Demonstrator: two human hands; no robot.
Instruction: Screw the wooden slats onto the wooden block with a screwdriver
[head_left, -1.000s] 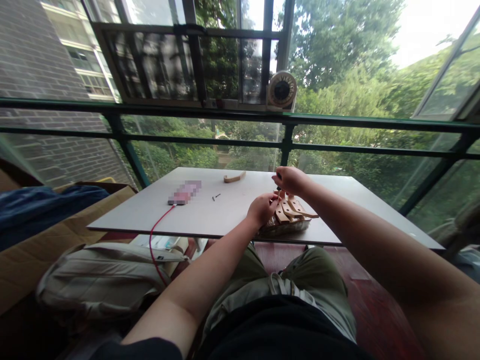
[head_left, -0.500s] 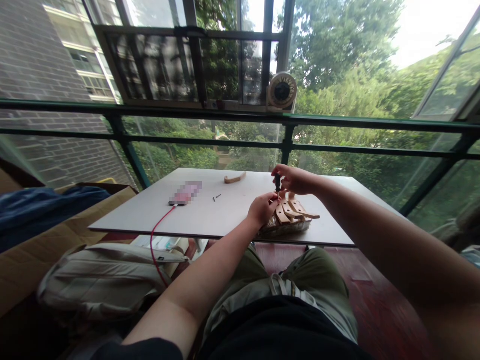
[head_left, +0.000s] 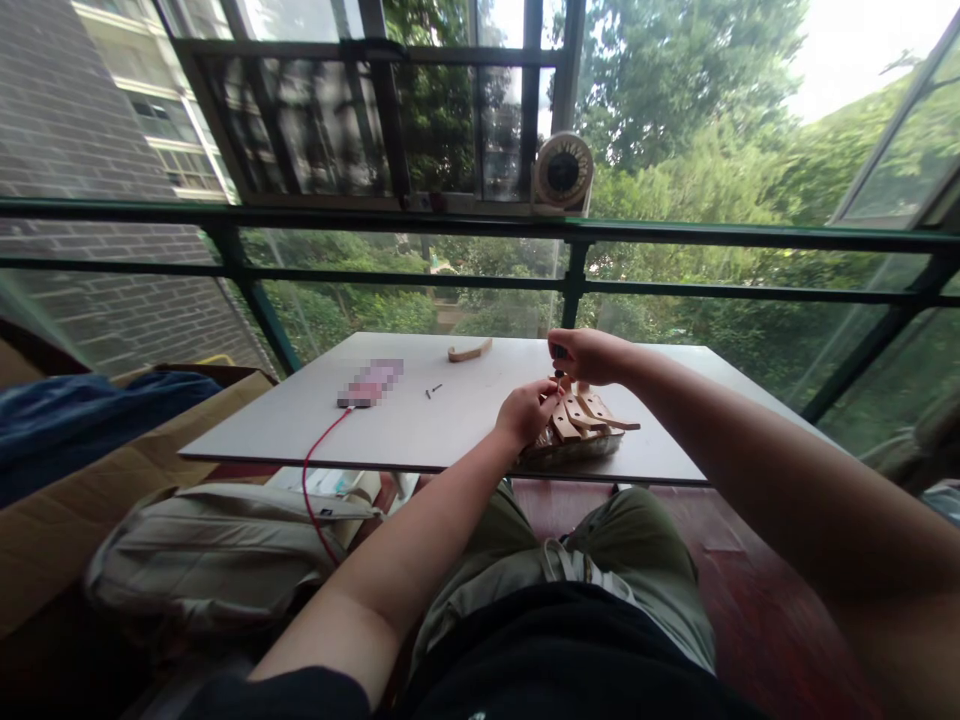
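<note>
My right hand (head_left: 581,352) is wrapped round the handle of a screwdriver (head_left: 559,354), held upright with its shaft pointing down. Just below, my left hand (head_left: 527,410) pinches at the screwdriver's lower end, against the wooden pieces; what sits between those fingertips is too small to make out. Several curved wooden hooks (head_left: 592,412) with dark holes lie side by side on a clear plastic-wrapped bundle (head_left: 577,450) near the table's front edge. Farther back on the table rests a single loose wooden hook (head_left: 470,351).
Two small screws (head_left: 433,391) lie mid-table on the white table (head_left: 262,430). To their left is a blurred phone (head_left: 370,385) with a red cable (head_left: 309,480) hanging over the edge. A fan (head_left: 564,172) stands behind the railing; a backpack (head_left: 210,550) is at lower left.
My right hand has closed more fully round the screwdriver handle, its fingers now curled over it. My left hand stays in place by the wooden hooks. The view has shifted slightly.
</note>
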